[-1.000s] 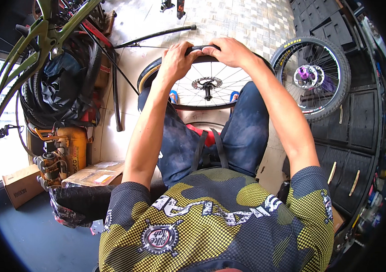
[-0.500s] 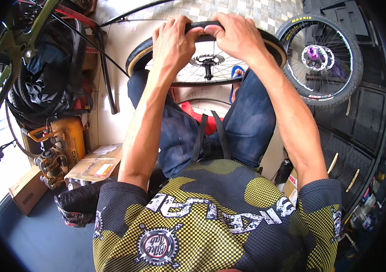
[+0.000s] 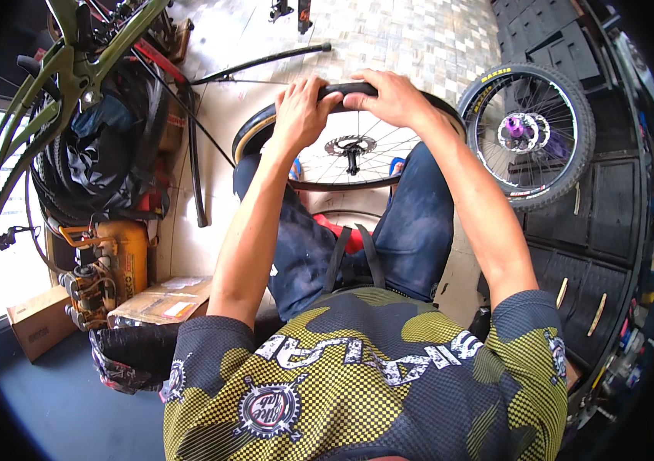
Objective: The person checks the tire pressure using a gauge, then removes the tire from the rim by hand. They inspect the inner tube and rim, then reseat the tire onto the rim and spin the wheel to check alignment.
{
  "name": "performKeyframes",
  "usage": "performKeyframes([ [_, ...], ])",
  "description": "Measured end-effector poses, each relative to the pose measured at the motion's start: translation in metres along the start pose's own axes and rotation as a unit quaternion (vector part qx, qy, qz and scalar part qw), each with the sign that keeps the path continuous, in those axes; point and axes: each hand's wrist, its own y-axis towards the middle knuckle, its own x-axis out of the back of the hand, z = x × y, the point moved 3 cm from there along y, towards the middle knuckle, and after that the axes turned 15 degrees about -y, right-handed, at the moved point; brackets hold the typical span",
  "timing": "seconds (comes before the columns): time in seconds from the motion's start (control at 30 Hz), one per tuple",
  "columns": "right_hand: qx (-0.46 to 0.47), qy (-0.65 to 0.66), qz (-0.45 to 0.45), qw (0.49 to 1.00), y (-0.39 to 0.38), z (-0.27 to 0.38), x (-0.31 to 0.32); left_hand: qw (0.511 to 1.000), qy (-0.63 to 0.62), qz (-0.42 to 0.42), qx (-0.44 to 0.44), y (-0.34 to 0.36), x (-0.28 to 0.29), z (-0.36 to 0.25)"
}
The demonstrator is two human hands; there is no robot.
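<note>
A bicycle wheel [image 3: 319,185] rests across my thighs, its near edge toward me. Its black tire [image 3: 254,132] has a tan sidewall. At the tire's far edge, my left hand [image 3: 301,112] is closed around it, fingers over the outside and thumb on the inner side. Just to the right, my right hand [image 3: 393,98] grips the same tire in the same way, the two thumbs close together and pointing at each other. A disc rotor [image 3: 350,145] and hub sit at the wheel's middle, with thin spokes around them.
A second wheel [image 3: 581,146] with a knobby tire leans at right by black cases [image 3: 603,188]. To the left are a green bike frame [image 3: 104,65], hanging black tires, a yellow compressor [image 3: 132,257] and a cardboard box [image 3: 162,301]. A black stand leg [image 3: 281,55] reaches toward the wheel.
The whole view has shifted, so most surroundings appear lower. Both hands still grip the far edge of the tire, with little visible change in their hold.
</note>
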Motion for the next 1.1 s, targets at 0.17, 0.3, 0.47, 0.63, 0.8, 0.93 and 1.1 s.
performKeyframes([
  [0.17,0.000,-0.039,-0.040,0.998,-0.037,-0.033,0.018,1.000,0.020,0.014,-0.006,-0.016,0.005,-0.011],
  [0.3,-0.001,0.048,0.072,0.996,-0.051,-0.052,0.027,0.997,0.064,0.044,0.024,-0.010,0.007,-0.017],
  [0.47,0.008,0.063,0.028,0.998,-0.054,-0.062,0.020,0.991,0.108,0.069,-0.040,0.011,-0.011,-0.059],
  [0.63,0.013,0.133,0.032,0.990,-0.057,-0.067,0.016,0.988,0.109,0.109,-0.025,0.025,-0.039,-0.074],
  [0.8,-0.053,0.077,-0.035,0.995,-0.054,-0.063,0.009,0.990,0.121,0.031,-0.063,0.022,-0.045,-0.071],
  [0.93,-0.066,0.032,-0.115,0.991,-0.058,-0.055,-0.002,0.992,0.118,0.000,-0.052,0.017,-0.049,-0.075],
  [1.1,-0.070,0.018,-0.143,0.987,-0.060,-0.058,-0.010,0.994,0.097,-0.006,-0.058,0.020,-0.055,-0.076],
])
